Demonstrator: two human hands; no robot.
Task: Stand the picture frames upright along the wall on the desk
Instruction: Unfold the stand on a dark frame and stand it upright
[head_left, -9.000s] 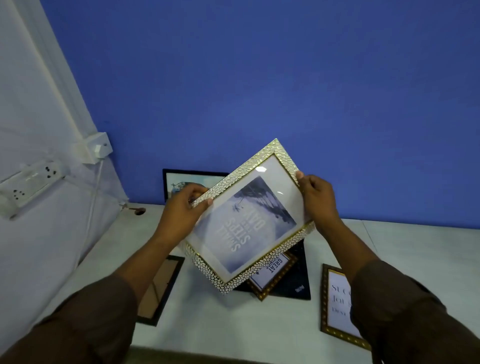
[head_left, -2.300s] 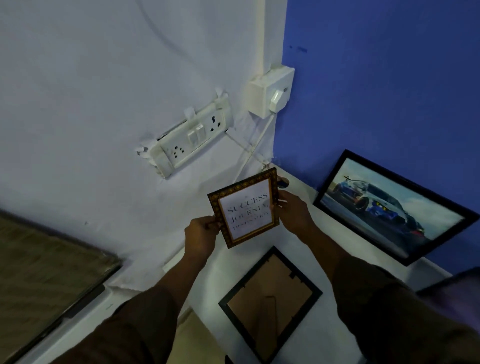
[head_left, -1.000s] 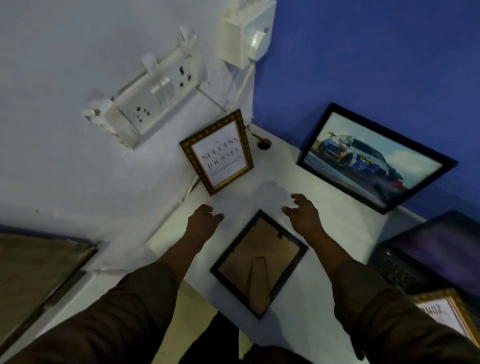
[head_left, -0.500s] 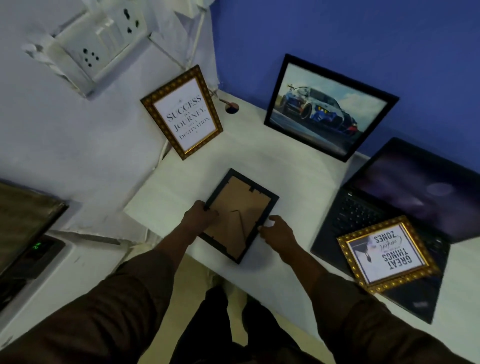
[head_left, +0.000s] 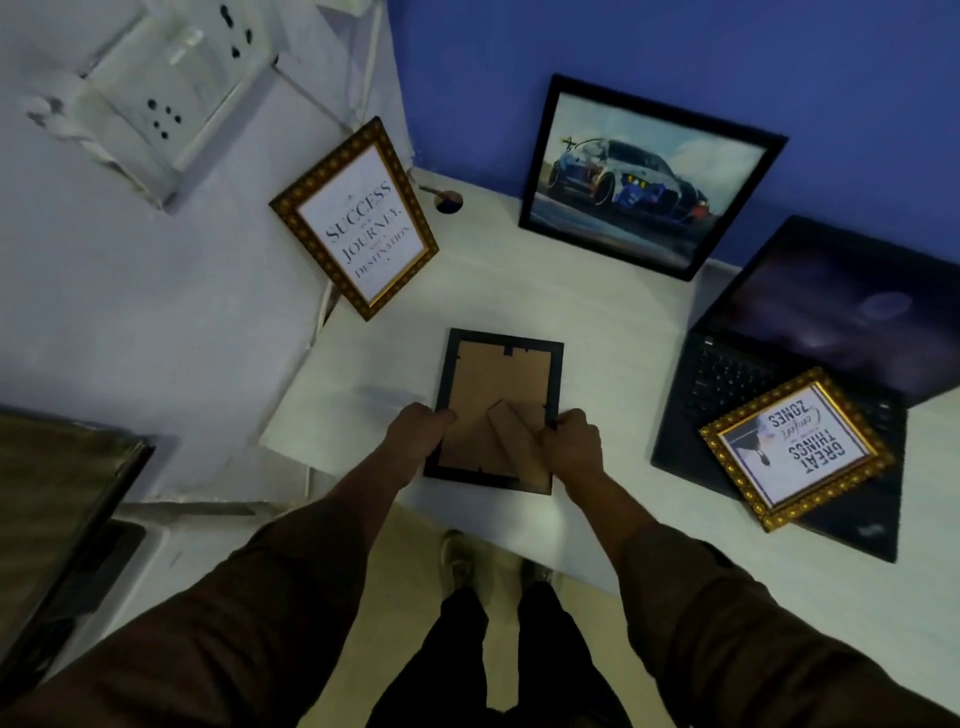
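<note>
A small black frame (head_left: 498, 379) shows its brown cardboard back and stand, near the desk's front edge. My left hand (head_left: 415, 434) grips its left side and my right hand (head_left: 571, 441) grips its right side. A gold frame reading "Success" (head_left: 358, 218) leans upright against the white side wall. A black frame with a car picture (head_left: 644, 176) leans upright against the blue wall. Another gold frame reading "Great Things" (head_left: 795, 449) lies flat on a laptop.
An open black laptop (head_left: 810, 364) sits at the right of the white desk (head_left: 587, 312). A socket strip (head_left: 171, 88) hangs on the white wall. A cable hole (head_left: 448, 201) is in the desk's corner. My legs and shoes show below the desk edge.
Both hands have taken hold of the black face-down frame and turned it square to me, its near edge lifted toward me. The view has tilted slightly down.
</note>
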